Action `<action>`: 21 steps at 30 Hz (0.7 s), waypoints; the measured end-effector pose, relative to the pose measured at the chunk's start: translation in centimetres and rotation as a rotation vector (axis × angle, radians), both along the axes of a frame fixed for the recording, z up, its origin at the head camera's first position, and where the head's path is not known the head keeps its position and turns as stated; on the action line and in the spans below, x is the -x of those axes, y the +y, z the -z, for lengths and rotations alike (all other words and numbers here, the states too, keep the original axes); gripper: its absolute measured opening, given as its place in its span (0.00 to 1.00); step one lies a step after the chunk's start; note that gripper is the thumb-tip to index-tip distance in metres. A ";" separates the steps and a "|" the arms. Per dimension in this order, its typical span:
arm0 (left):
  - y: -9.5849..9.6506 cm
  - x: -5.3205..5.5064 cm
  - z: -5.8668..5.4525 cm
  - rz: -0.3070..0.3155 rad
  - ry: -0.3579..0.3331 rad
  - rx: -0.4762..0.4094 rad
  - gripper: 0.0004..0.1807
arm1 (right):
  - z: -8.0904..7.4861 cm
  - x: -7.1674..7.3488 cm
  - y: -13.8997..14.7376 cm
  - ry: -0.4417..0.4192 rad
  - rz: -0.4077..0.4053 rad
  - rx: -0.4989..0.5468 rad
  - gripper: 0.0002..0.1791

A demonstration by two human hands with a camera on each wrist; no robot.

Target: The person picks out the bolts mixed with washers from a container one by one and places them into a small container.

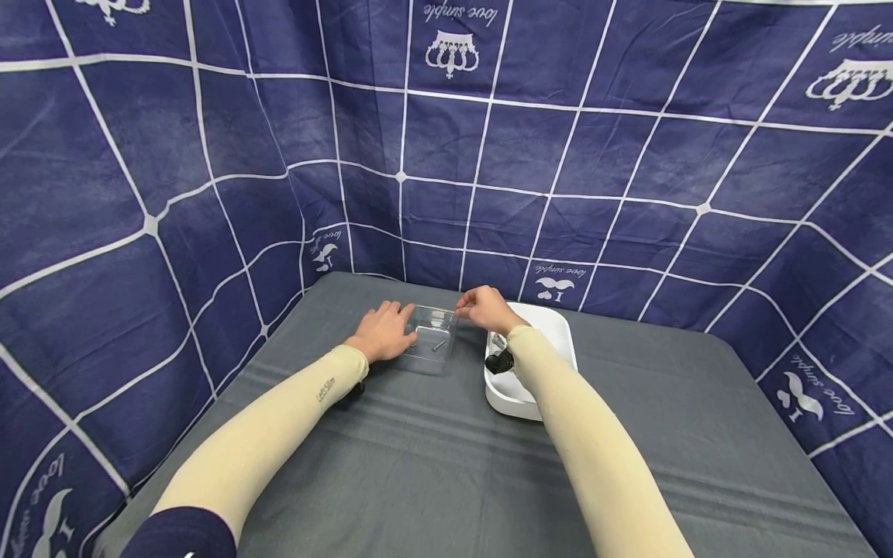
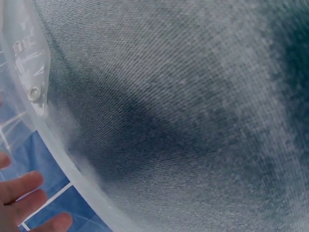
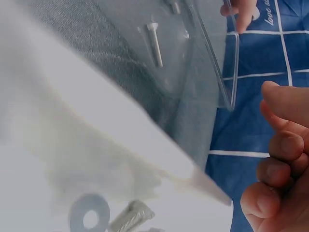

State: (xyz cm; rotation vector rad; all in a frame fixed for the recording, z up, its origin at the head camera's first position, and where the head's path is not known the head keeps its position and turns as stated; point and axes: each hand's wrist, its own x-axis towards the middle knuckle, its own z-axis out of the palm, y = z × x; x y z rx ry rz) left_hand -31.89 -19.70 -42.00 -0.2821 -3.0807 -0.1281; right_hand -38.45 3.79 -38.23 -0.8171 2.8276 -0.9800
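My left hand (image 1: 387, 333) rests at the left side of a clear plastic box (image 1: 425, 366), fingers extended and spread. In the left wrist view its fingers (image 2: 29, 193) show past the edge of the table. Inside the box lies a metal screw (image 1: 439, 346), and the right wrist view also shows part of a second metal piece (image 3: 175, 7). My right hand (image 1: 484, 308) is by the box's far right corner, with thumb and forefinger brought close together. Its other fingers (image 3: 274, 171) are curled, and nothing shows between them.
A white tray (image 1: 519, 407) stands right of the clear box, under my right wrist. In it are a grey washer (image 3: 77, 220) and a metal bolt (image 3: 133, 217). Grey cloth (image 1: 391, 480) covers the table. A blue curtain (image 1: 558, 163) with white lines hangs behind it and at both sides.
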 end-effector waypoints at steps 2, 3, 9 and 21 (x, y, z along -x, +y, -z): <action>0.0 0.0 -0.1 0.002 0.001 -0.005 0.38 | -0.1 0.0 0.4 0.005 0.006 0.000 0.07; 0.0 0.0 -0.1 0.004 0.002 -0.006 0.38 | -0.2 0.0 0.7 0.005 0.008 0.004 0.07; 0.0 -0.1 -0.1 0.011 0.000 -0.004 0.39 | 0.3 0.1 2.3 -0.019 0.018 0.014 0.08; 0.4 0.2 -0.8 0.035 0.031 0.021 0.38 | 0.4 0.5 4.7 -0.005 0.063 0.035 0.08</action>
